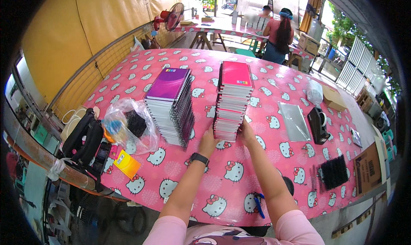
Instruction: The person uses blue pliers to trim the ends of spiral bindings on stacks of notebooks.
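Observation:
A tall stack of spiral notebooks (233,103) with a pink cover on top stands in the middle of the table. My left hand (209,139) grips its lower left side, and my right hand (245,133) clasps the lower right side; the fingertips are partly hidden by the stack. Left of it stands a second pile of spiral notebooks (166,108) topped by a purple cover, its black coils facing right. Neither hand touches that pile. Blue-handled pliers (259,205) lie near the table's front edge, beside my right forearm.
On the left are a clear plastic bag (132,125), a black bag (81,136) and a yellow packet (126,164). Clear plastic sheets (294,121), a black tape dispenser (318,126), black binding coils (333,173) and a cardboard box (368,168) lie right. People (280,35) are at a farther table.

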Demonstrator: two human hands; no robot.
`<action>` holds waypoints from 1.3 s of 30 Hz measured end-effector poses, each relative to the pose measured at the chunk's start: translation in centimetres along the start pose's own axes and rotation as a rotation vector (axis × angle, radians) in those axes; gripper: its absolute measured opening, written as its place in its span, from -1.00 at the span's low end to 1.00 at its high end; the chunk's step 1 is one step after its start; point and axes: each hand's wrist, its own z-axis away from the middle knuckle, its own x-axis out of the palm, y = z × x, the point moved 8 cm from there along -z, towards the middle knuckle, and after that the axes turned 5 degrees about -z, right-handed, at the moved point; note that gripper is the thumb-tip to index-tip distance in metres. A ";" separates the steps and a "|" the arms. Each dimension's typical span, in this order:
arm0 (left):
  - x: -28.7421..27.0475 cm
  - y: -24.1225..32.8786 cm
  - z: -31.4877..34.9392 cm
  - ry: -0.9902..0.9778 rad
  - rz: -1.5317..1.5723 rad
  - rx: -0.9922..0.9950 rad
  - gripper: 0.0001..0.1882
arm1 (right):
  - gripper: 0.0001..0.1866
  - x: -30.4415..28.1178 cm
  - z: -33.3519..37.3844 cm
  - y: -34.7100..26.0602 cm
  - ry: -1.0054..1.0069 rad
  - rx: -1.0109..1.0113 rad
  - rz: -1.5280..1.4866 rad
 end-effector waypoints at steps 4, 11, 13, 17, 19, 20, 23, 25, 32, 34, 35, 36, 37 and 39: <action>-4.7 -2.5 5.4 0.192 0.130 -0.077 -0.46 | -0.72 2.1 7.7 -3.9 0.374 -0.446 0.510; -15.2 -8.8 9.2 0.603 0.150 -0.252 -0.37 | -0.51 15.4 5.5 7.3 -0.213 -0.601 0.758; -14.5 -9.7 7.5 0.498 -0.278 -0.147 -0.27 | -0.37 16.0 0.5 9.1 -0.130 -0.629 0.961; -15.7 -11.0 6.5 0.500 -0.317 -0.141 -0.34 | -0.31 18.9 -3.7 11.7 -0.335 -0.239 0.617; -13.8 -9.0 3.7 0.437 -0.178 -0.199 -0.48 | -0.31 12.7 -9.8 11.1 -0.287 -0.320 0.621; -15.6 -11.2 5.2 0.420 -0.177 -0.291 -0.53 | -0.29 16.1 -7.5 12.5 -0.315 -0.367 0.750; -16.3 -9.5 5.6 0.529 -0.140 -0.237 -0.60 | -0.25 15.1 -8.6 13.0 -0.333 -0.312 0.687; -16.6 -9.9 6.7 0.502 -0.136 -0.311 -0.61 | -0.34 14.3 -6.7 13.0 -0.197 -0.280 0.864; -17.6 -11.6 9.2 0.468 -0.087 -0.197 -0.66 | -0.55 17.7 4.2 8.3 -0.235 -0.477 0.923; -16.9 -10.4 9.3 0.439 -0.039 -0.206 -0.65 | -0.53 16.1 5.3 7.9 -0.291 -0.507 0.874; -16.6 -9.4 9.2 0.410 0.003 -0.219 -0.65 | -0.51 15.3 6.1 7.6 -0.353 -0.532 0.820; -16.5 -8.4 8.8 0.396 0.019 -0.213 -0.65 | -0.51 14.0 6.7 7.4 -0.334 -0.533 0.832; -16.3 -7.5 8.5 0.309 0.130 -0.155 -0.66 | -0.49 13.3 7.9 7.3 -0.285 -0.556 0.845; -14.3 -7.2 8.2 0.201 0.260 -0.093 -0.68 | -0.44 10.8 9.8 6.9 -0.166 -0.601 0.883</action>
